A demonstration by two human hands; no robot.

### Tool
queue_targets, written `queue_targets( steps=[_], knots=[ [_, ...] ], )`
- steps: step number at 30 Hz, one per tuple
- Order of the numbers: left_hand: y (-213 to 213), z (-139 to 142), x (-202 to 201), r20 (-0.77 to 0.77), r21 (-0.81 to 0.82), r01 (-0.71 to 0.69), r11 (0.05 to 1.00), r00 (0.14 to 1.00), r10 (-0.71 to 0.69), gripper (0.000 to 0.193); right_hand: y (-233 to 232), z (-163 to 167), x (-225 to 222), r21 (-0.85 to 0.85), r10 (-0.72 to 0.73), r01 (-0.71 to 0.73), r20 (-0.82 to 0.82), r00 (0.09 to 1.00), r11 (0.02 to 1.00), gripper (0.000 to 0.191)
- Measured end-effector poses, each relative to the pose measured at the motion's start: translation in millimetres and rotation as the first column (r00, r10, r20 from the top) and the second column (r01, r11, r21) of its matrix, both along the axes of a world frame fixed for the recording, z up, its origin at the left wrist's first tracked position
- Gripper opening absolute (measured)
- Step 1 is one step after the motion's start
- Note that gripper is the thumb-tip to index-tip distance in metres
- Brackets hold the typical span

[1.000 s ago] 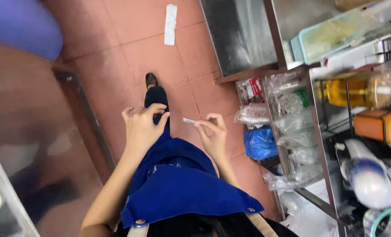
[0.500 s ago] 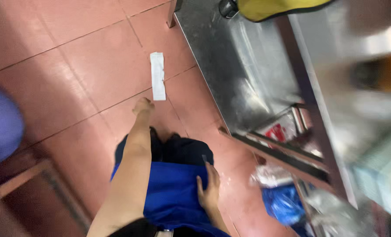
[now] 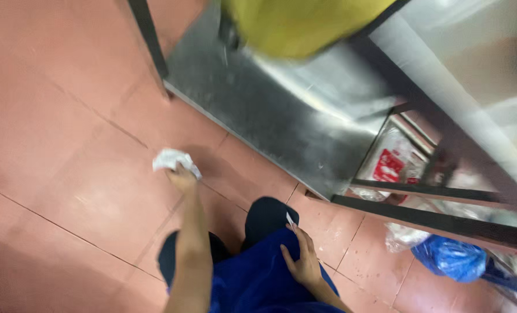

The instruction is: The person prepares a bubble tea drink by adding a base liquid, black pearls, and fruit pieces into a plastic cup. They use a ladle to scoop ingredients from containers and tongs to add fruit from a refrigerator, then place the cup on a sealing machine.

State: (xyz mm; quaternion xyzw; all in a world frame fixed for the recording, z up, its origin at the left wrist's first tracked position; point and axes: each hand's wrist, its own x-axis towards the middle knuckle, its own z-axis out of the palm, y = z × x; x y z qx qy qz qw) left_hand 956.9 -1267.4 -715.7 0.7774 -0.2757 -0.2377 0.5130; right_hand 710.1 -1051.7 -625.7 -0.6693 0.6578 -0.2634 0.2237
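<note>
While your left hand [image 3: 182, 177] reaches down to the red tile floor [image 3: 67, 145] and pinches the crumpled white paper [image 3: 174, 159], your right hand [image 3: 302, 261] lies on the blue apron [image 3: 252, 278], a small white scrap [image 3: 290, 219] at its fingertips. Picking-up looks underway; lifting calls for a firm pinch.

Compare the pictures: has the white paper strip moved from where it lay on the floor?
Yes. The white paper, earlier flat on the tiles beside the steel shelf, is now crumpled in the left hand, lifted off the floor.
</note>
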Motion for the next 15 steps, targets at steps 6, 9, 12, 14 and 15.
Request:
queue_targets(
  steps=[6, 9, 12, 14, 15],
  knots=[
    [28, 229, -24, -0.259, -0.465, 0.069, 0.883, 0.943, -0.210, 0.028, -21, 144, 19, -0.060, 0.026, -0.020, 0.113, 0.993, 0.998, 0.067],
    [35, 349, -37, -0.356, -0.400, 0.340, 0.851, 0.798, -0.486, 0.025, -55, 235, 37, -0.212, -0.033, 0.097, 0.287, 0.957, 0.973, 0.081],
    [-6, 445, -60, -0.360, -0.441, 0.665, 0.603, 0.485, -0.797, 0.025, -116, 326, 45, -0.235, -0.004, 0.219, 0.672, 0.740, 0.947, 0.094],
    [-42, 487, -75, -0.282, -0.118, 0.905, 0.408, 0.363, -0.888, 0.033, -158, 370, 44, 0.004, -0.196, 0.345, 0.829, 0.524, 0.939, 0.105],
    [-68, 500, -82, -0.077, -0.180, 0.917, 0.355, 0.347, -0.935, 0.042, -183, 382, 40, -0.008, -0.219, 0.391, 0.818, 0.532, 0.920, 0.102]
  ],
)
